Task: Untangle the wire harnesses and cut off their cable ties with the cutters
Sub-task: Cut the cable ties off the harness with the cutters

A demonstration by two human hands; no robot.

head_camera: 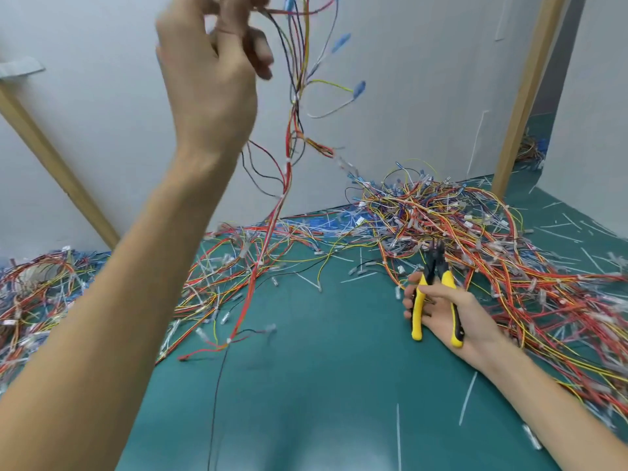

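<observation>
My left hand (pixel 210 73) is raised high at the top of the view and grips the upper end of a wire harness (pixel 287 164). The harness hangs down in red, yellow and black wires with small white cable ties and blue connectors, its lower end trailing onto the green mat (pixel 323 385). My right hand (pixel 441 311) rests low on the mat at the right and holds the yellow-handled cutters (pixel 433 294), jaws pointing away toward the big tangled pile of harnesses (pixel 458 226).
A second heap of wires (pixel 37 287) lies at the left edge. Cut white tie scraps (pixel 469 399) are scattered over the mat. Grey wall panels and wooden posts (pixel 520 96) close off the back.
</observation>
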